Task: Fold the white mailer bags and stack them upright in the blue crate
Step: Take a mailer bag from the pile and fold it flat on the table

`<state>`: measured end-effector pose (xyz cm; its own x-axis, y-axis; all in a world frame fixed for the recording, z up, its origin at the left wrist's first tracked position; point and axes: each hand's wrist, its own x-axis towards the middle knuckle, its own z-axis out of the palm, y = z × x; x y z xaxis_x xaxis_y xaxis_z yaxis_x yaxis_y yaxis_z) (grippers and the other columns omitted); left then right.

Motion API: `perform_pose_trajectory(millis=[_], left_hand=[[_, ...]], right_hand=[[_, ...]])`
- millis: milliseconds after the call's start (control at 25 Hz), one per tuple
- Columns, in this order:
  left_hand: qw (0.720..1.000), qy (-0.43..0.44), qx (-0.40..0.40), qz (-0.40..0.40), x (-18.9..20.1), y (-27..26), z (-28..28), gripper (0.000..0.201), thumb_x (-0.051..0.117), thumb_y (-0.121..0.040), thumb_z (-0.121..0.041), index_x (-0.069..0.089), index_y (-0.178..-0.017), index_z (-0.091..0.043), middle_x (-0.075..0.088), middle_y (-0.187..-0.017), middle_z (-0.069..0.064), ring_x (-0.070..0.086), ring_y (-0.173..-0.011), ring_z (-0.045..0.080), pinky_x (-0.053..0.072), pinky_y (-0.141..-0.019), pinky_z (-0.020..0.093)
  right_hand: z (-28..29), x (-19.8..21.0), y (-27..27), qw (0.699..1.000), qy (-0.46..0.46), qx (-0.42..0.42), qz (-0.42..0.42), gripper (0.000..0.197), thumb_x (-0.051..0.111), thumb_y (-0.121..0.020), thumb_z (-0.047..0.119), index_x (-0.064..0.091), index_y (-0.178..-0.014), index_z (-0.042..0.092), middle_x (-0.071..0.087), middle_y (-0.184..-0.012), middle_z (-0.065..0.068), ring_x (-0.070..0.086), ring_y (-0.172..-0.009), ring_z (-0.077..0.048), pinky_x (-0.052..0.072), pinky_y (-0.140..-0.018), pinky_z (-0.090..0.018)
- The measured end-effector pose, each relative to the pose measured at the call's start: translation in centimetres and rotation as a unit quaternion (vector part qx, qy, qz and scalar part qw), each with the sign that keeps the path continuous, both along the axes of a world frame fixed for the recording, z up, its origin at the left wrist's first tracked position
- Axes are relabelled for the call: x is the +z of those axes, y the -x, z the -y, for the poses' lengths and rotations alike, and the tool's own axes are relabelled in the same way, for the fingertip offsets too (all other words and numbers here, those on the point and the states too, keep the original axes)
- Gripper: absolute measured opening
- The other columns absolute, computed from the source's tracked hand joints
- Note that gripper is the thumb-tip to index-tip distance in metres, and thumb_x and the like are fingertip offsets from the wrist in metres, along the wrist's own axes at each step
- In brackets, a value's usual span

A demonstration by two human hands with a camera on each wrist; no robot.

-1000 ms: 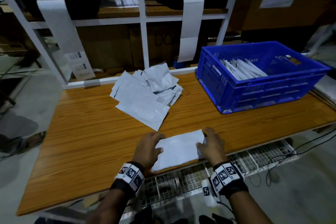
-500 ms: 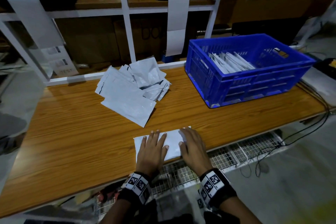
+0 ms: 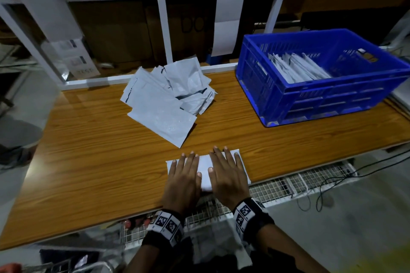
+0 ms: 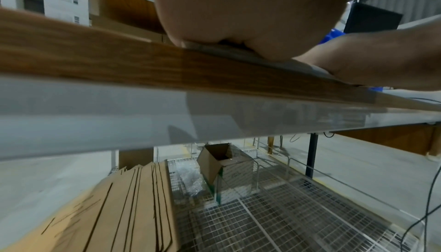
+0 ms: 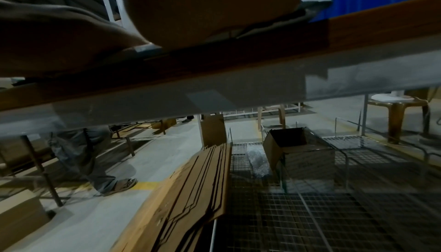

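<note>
A folded white mailer bag [image 3: 205,167] lies at the front edge of the wooden table [image 3: 93,150]. My left hand [image 3: 184,175] and right hand [image 3: 228,173] both press flat on it, fingers straight, side by side. A loose pile of unfolded white mailer bags [image 3: 165,102] sits behind it toward the table's back. The blue crate [image 3: 321,93] stands at the back right with several folded bags [image 3: 295,68] leaning upright inside. In the wrist views my left palm [image 4: 250,20] and right palm [image 5: 210,10] rest on the bag at the table edge.
A white shelf frame [image 3: 162,17] with hanging paper strips rises behind the table. Below the table edge runs a wire mesh shelf [image 3: 288,186] holding flattened cardboard [image 4: 124,209] and an open box [image 4: 226,167]. Cables [image 3: 321,186] hang at the right.
Both hands went from gripping the bag's ends to lying flat on it, close together. The bag now shows shorter, folded under the palms.
</note>
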<state>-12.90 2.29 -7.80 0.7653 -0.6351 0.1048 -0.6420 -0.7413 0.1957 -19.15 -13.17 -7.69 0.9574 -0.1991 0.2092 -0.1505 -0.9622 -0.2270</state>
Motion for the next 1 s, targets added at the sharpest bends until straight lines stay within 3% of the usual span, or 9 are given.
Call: perform_pose_trajectory(millis=[240, 480, 600, 760, 880, 1000], left_hand=[[0.998, 0.054, 0.02, -0.025, -0.6, -1.4, -2.2, 0.057, 0.019, -0.104, -0.034, 0.037, -0.154, -0.016, 0.035, -0.161, 0.004, 0.026, -0.151, 0.028, 0.027, -0.121, 0.048], [0.995, 0.069, 0.044, -0.05, -0.6, -2.1, -2.8, 0.061, 0.014, -0.103, -0.036, 0.039, -0.154, -0.013, 0.036, -0.16, 0.009, 0.028, -0.15, 0.03, 0.023, -0.121, 0.047], [0.993, 0.085, 0.05, -0.062, -0.9, -1.9, -3.0, 0.06, 0.016, -0.104, -0.037, 0.036, -0.155, -0.01, 0.032, -0.161, 0.011, 0.027, -0.15, 0.031, 0.019, -0.121, 0.046], [0.995, 0.08, 0.04, -0.046, -0.9, -1.1, -4.7, 0.057, 0.018, -0.106, -0.039, 0.031, -0.157, -0.018, 0.028, -0.164, 0.007, 0.026, -0.15, 0.034, 0.024, -0.118, 0.055], [0.997, 0.04, 0.057, -0.033, -0.8, -0.9, -5.3, 0.056, 0.02, -0.105, -0.04, 0.032, -0.157, -0.022, 0.029, -0.164, 0.003, 0.029, -0.149, 0.034, 0.026, -0.116, 0.059], [0.996, 0.038, 0.065, -0.037, -1.1, -1.2, -5.3, 0.056, 0.02, -0.105, -0.039, 0.034, -0.156, -0.022, 0.029, -0.164, 0.002, 0.03, -0.149, 0.033, 0.027, -0.115, 0.06]], right_hand=[[1.2, 0.5, -0.5, 0.997, 0.034, -0.024, -0.065, 0.054, 0.025, -0.102, 0.034, 0.04, -0.152, 0.02, 0.032, -0.162, -0.001, 0.028, -0.149, -0.028, 0.023, -0.12, -0.052], [2.0, 1.2, -1.7, 0.988, 0.001, -0.067, -0.137, 0.063, 0.012, -0.1, 0.041, 0.021, -0.159, 0.021, 0.009, -0.168, 0.003, 0.007, -0.154, -0.023, 0.007, -0.123, -0.048], [0.6, 1.6, -2.3, 0.989, -0.009, -0.072, -0.126, 0.064, 0.01, -0.101, 0.04, 0.028, -0.157, 0.015, 0.02, -0.166, -0.005, 0.01, -0.154, -0.027, 0.006, -0.123, -0.048], [-3.7, 1.2, -2.2, 0.998, -0.017, -0.013, -0.056, 0.054, 0.025, -0.103, 0.035, 0.045, -0.149, 0.014, 0.042, -0.156, -0.006, 0.029, -0.149, -0.027, 0.019, -0.119, -0.045], [-4.8, 0.7, -1.8, 0.998, 0.007, -0.003, -0.06, 0.051, 0.031, -0.103, 0.036, 0.047, -0.148, 0.016, 0.042, -0.155, -0.009, 0.035, -0.146, -0.029, 0.029, -0.117, -0.049], [-4.8, 1.1, -1.4, 0.996, 0.04, 0.013, -0.082, 0.054, 0.029, -0.103, 0.039, 0.038, -0.153, 0.022, 0.034, -0.161, -0.007, 0.029, -0.148, -0.032, 0.024, -0.118, -0.054]])
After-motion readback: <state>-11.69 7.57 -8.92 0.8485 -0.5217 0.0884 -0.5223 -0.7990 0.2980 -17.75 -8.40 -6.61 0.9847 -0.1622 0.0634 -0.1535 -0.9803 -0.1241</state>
